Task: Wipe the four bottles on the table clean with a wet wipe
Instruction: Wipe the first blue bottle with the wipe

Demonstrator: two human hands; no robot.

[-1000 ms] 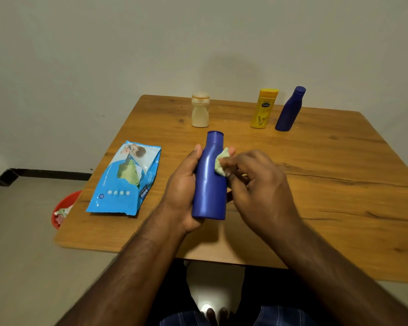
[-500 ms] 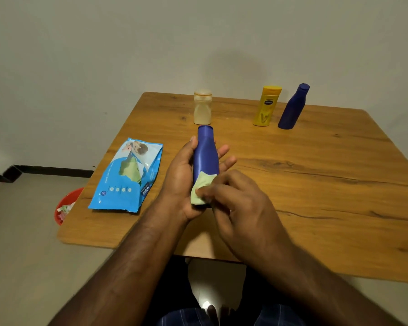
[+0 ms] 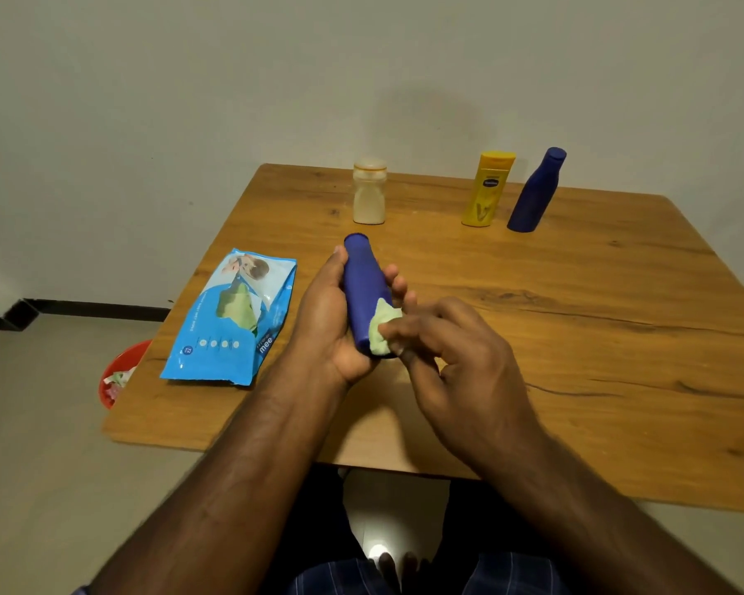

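The left hand is gripping the blue bottle above the wooden surface, its fingers curling round the far side of the body and the thumb lying along the near side. The bottle is tilting, cap end pointing away from the person. The right hand is pinching a crumpled pale green wet wipe and pressing it against the bottle's lower end. Left of the blue bottle, a blue wipes pack is lying flat on the surface. Beyond the blue bottle, a cream bottle is standing upright; farther right of it, a yellow bottle and a second dark blue bottle are standing just beside each other. A red bin is sitting on the floor, left of the pack.
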